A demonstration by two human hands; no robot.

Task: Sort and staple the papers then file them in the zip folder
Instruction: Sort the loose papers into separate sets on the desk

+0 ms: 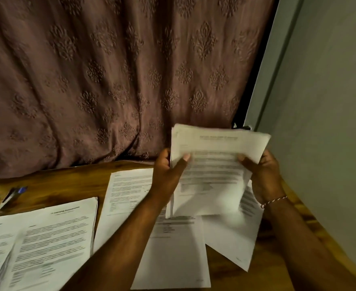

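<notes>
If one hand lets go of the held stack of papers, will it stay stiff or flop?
Probably flop: the stack bows between the left hand and right hand. Its top edges look fanned, so loose sheets may slide apart. It seems light, as thumb-and-finger grips hold it up.

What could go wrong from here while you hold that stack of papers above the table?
The stack, held only at its side edges by the left hand and right hand, might shed sheets. Any that fall would probably land among the loose pages lying askew beneath, mixing the sets.
</notes>
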